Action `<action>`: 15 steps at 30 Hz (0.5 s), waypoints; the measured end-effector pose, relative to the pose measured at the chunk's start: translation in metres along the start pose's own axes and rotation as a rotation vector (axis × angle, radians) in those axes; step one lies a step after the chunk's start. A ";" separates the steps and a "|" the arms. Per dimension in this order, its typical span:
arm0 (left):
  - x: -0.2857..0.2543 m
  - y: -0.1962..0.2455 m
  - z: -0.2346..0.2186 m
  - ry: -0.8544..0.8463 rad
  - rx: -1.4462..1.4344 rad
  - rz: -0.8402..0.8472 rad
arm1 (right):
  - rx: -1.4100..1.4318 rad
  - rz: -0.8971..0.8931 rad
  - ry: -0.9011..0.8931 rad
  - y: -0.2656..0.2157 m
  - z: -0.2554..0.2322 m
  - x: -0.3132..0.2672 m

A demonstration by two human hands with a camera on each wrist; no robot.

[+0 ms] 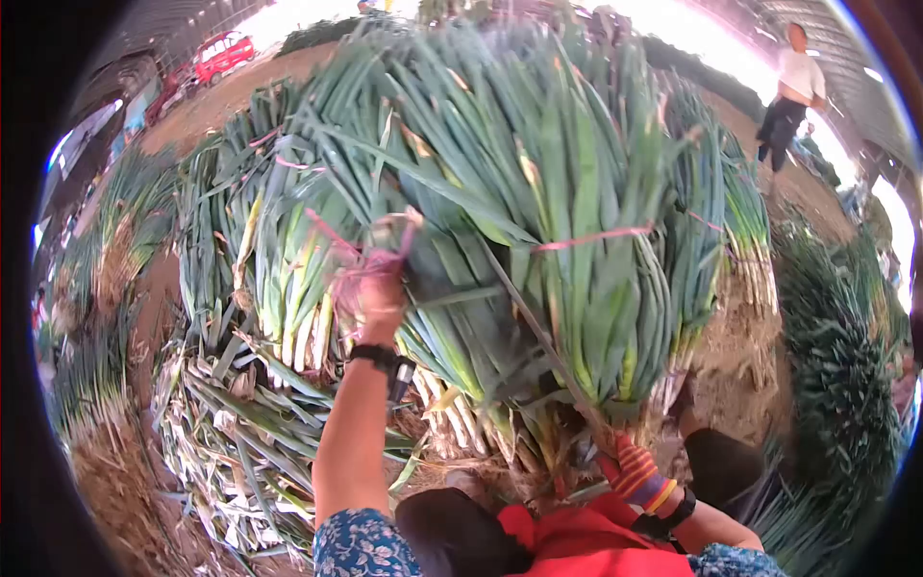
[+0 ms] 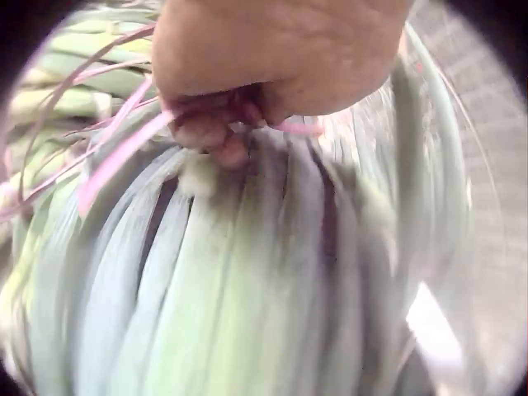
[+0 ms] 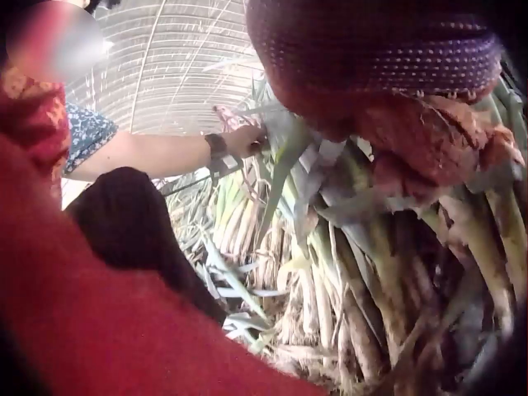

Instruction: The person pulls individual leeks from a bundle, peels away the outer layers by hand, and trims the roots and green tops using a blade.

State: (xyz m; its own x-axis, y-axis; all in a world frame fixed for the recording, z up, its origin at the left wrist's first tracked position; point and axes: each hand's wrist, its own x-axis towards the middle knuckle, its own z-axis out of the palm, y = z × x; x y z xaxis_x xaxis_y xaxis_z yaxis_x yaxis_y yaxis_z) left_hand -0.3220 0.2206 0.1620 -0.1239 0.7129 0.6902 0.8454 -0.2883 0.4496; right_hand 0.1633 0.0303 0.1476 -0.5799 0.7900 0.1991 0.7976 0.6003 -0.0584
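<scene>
My bare left hand [image 1: 382, 303] is at the leaves of a large bunch of green onions [image 1: 452, 288], blurred in the head view. It grips pink ties [image 2: 124, 161], whose loose ends trail from the curled fingers in the left wrist view. My right hand [image 1: 638, 478], in a striped knit glove, is low in front, near the white stalk ends. Its fingers curl round a green onion stalk [image 1: 548, 351] that slants up and left across the bunch. To the right, a tied bunch [image 1: 596, 308] stands with a pink band [image 1: 591, 238] round its leaves.
More banded bunches [image 1: 216, 231] stand at left. Loose leaves and trimmings [image 1: 245, 452] lie on the ground at lower left. A dark green pile [image 1: 836, 317] is at the right. Farther back are a standing person [image 1: 796, 91] and a red vehicle [image 1: 223, 56].
</scene>
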 end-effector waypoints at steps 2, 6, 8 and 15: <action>-0.022 0.022 -0.024 0.147 -0.594 -0.536 | -0.310 -0.083 -0.004 -0.004 -0.007 -0.024; -0.067 0.059 -0.129 0.372 -0.874 -1.025 | -0.049 0.040 0.168 -0.015 -0.025 -0.032; -0.068 0.097 -0.186 0.523 -0.805 -1.138 | 0.500 0.031 0.349 -0.025 -0.069 -0.021; -0.027 0.252 -0.216 0.189 -0.862 -0.748 | 0.690 0.250 0.425 0.009 -0.064 -0.067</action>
State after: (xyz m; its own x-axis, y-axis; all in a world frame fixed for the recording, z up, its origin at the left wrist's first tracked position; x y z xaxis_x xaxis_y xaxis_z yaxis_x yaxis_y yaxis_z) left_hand -0.2180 -0.0089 0.3789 -0.5814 0.8032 0.1294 -0.0979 -0.2269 0.9690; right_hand 0.2201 -0.0256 0.1965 -0.1780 0.8784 0.4436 0.5344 0.4649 -0.7059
